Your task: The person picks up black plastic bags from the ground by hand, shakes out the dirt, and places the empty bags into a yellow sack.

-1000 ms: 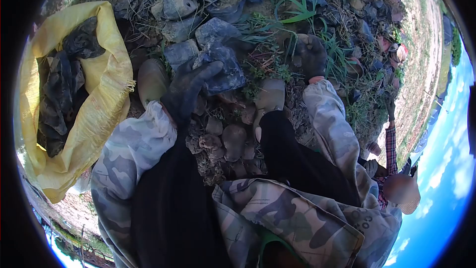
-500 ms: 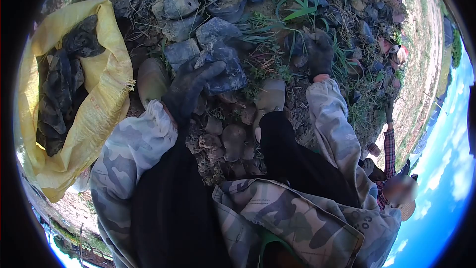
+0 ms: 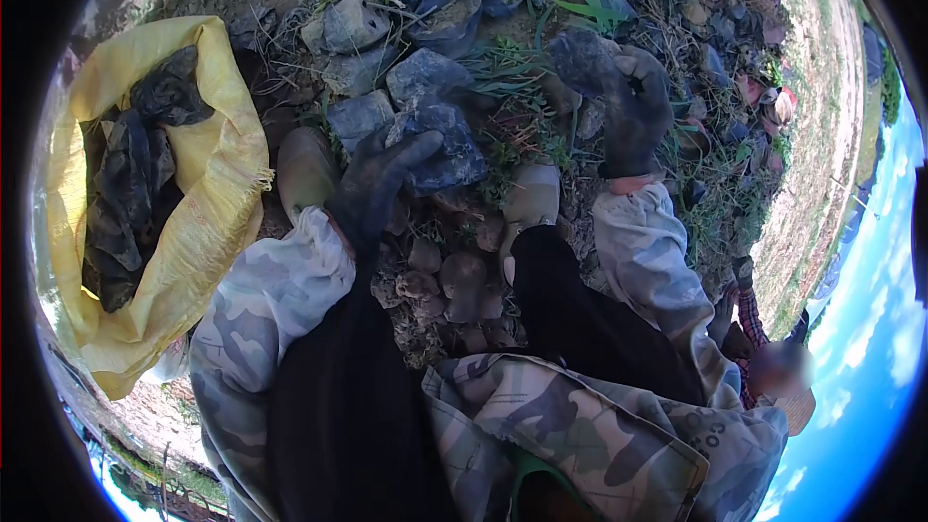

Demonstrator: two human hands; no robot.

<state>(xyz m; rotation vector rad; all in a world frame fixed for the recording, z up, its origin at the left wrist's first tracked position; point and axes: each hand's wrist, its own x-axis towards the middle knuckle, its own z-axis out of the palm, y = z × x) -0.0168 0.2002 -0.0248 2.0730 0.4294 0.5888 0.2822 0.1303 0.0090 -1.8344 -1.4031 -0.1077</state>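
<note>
My left hand, in a dark glove, is closed on a black plastic bag packed with soil. This bag rests against other soil-filled bags on the ground between my boots. My right hand, gloved too, has its fingers curled around the edge of a dark, lumpy soil bag above the grass. Part of that bag is hidden by the fingers.
A yellow woven sack holding crumpled black plastic stands at the left. My boots flank soil clods. More soil bags and grass lie ahead. Another person is at the far right.
My right hand has risen slightly and turned, and the dark bag at its fingers shows more clearly. My left hand keeps its hold. The other person's arm has come down.
</note>
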